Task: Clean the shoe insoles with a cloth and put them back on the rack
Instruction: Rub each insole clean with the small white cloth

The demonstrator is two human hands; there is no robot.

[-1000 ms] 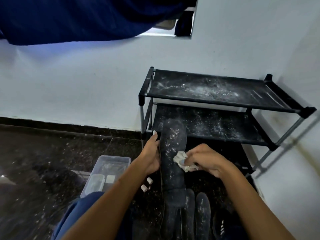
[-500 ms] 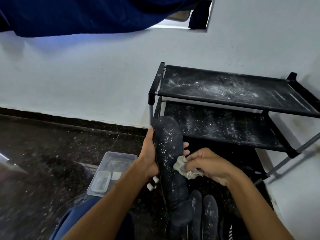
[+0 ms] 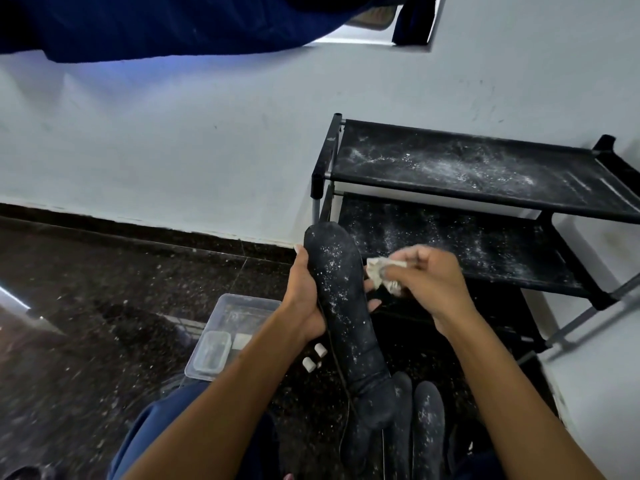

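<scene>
My left hand (image 3: 306,299) grips a long black insole (image 3: 341,299) from its left side, fingers wrapped behind it; the insole stands nearly upright and is speckled with white dust. To the right of the insole, apart from its face, my right hand (image 3: 427,282) pinches a small crumpled pale cloth (image 3: 382,273). More dusty black insoles (image 3: 427,417) lie on the floor below. The black two-shelf rack (image 3: 485,188) stands against the wall behind, both shelves dusted white.
A clear plastic box (image 3: 228,336) with a small lidded container inside sits on the dark speckled floor to the left. Two small white cylinders (image 3: 313,356) lie beside my left wrist. A white wall runs behind, and dark blue fabric hangs overhead.
My right hand with the cloth has lifted off the insole's face and moved to the right. The insole has stayed in my left hand, and the view shifted left.
</scene>
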